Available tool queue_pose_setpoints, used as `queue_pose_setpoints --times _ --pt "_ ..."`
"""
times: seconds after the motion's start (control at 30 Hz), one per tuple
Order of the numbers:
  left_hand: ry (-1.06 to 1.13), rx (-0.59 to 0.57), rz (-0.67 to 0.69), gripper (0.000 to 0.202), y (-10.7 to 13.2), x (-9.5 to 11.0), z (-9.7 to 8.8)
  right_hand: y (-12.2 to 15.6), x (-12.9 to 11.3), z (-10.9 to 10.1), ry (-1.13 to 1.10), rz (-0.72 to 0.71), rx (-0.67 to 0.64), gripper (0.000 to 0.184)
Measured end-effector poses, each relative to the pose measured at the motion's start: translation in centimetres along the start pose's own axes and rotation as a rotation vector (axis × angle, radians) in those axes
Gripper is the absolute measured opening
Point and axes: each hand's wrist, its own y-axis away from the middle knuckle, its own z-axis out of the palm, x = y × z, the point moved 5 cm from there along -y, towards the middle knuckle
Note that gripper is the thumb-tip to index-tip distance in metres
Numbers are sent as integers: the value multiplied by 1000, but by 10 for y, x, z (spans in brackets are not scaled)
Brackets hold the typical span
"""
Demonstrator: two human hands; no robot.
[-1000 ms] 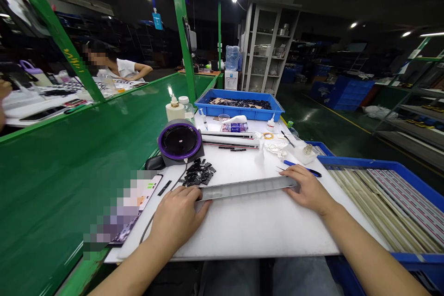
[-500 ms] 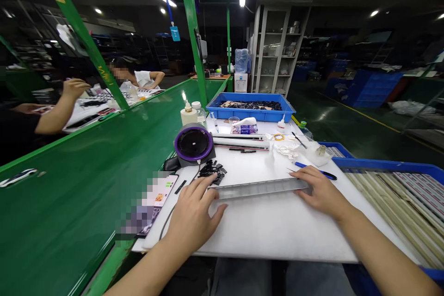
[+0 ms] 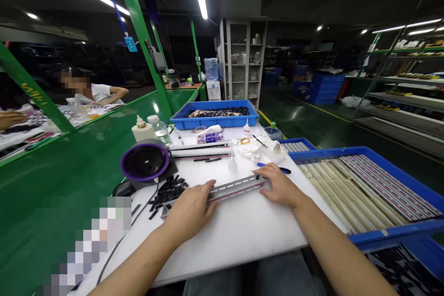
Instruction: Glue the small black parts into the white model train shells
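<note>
A long grey model train car body [image 3: 236, 188] with a row of window openings and a red line lies low over the white tabletop, slanting up to the right. My left hand [image 3: 190, 208] is closed over its left part, fingers on the far side and thumb on the near side. My right hand [image 3: 279, 186] grips the right end between thumb and fingers. Just left of my left hand is a pile of small black strips [image 3: 169, 190]. A blue-handled tool [image 3: 286, 170] lies beyond my right hand.
A round black device with a purple rim [image 3: 145, 162] stands at the left, near bottles [image 3: 157, 127]. Two similar long pieces [image 3: 201, 151] lie further back. A blue tray [image 3: 215, 121] of black parts is behind them. Another blue tray [image 3: 367, 152] with long pieces stands right.
The view has turned to the right. The car body now shows its side with window openings and red line, where a plain grey face showed before. Both hands remain on it.
</note>
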Motion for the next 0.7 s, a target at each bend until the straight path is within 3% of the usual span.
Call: queue_pose_setpoints --times 0.3,0.5,0.7 --pt "-17 -63 -40 44 -8 1 3 0 -2 -10 -95 -5 54 61" --pt "-85 8 -45 44 -5 9 7 0 -4 -17 -204 -5 115 42" --pt "-276 201 208 40 26 30 12 2 -3 -29 -308 9 296 26"
